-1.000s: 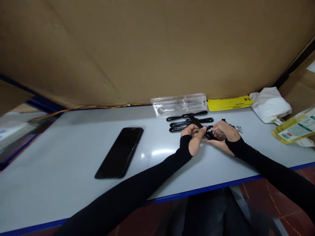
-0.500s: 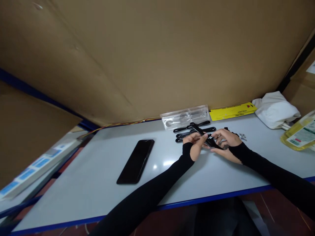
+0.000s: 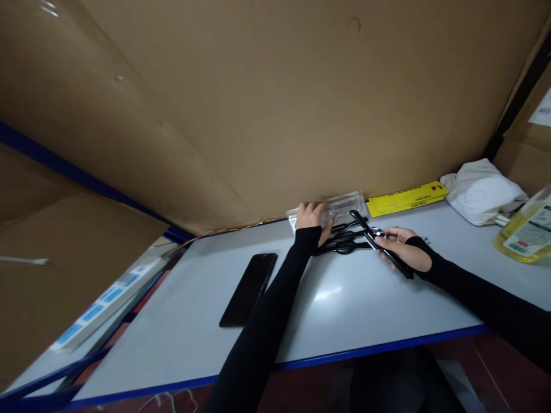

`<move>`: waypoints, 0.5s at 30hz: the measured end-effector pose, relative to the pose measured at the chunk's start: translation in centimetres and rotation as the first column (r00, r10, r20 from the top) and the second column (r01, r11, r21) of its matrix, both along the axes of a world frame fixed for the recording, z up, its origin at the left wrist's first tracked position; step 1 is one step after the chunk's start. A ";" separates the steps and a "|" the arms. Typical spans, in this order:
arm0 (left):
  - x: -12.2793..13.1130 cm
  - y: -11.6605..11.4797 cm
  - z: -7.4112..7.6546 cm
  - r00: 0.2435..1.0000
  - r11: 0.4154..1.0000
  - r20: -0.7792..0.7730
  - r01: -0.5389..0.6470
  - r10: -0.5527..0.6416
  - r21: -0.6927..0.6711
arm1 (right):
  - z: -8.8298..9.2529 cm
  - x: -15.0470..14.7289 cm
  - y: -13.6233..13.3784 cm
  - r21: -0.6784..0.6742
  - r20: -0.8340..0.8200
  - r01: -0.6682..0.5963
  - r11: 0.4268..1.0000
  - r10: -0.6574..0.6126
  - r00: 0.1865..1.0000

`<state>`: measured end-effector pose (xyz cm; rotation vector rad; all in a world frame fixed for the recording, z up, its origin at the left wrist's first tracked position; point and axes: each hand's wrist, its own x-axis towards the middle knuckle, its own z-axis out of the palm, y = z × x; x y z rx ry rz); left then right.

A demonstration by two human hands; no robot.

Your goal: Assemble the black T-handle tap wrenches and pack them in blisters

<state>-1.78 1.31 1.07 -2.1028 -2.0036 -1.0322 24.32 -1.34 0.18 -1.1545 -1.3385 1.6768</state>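
Note:
A long black tool with a shiny metal part slants up and left out of my right hand, whose fingers are closed round it. My left hand reaches to the back of the table, over the left end of the clear plastic packaging. Its fingers curl over the packaging's edge; whether they grip it is hard to tell. Several black handled pieces lie between my hands, just in front of the packaging.
A black phone lies left of my left forearm. Yellow cards, a white cloth bundle and a bottle of yellow liquid stand along the right. Cardboard walls the back; a white power strip is at left.
My left hand has let go of the black tool and moved back and left to the packaging. My right hand now holds the tool alone. The view has shifted slightly.

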 end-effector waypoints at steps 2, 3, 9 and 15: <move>-1.5 0.8 -0.5 0.990 0.998 -0.134 -0.056 0.050 -0.041 | -0.1 0.0 0.2 0.003 0.008 0.039 0.999 -0.039 0.999; -2.0 1.1 -0.8 0.981 0.996 -0.185 -0.073 0.062 -0.052 | -0.2 0.0 0.2 0.008 0.012 0.044 0.999 -0.044 0.999; -4.2 2.0 -1.6 0.964 0.996 -0.259 -0.074 0.058 -0.055 | -0.9 0.2 0.7 0.050 0.011 0.073 0.996 -0.074 0.997; -5.0 1.3 0.2 0.988 0.986 -0.121 -0.084 0.101 0.142 | -1.2 0.2 0.8 0.105 0.014 0.126 0.986 -0.128 0.992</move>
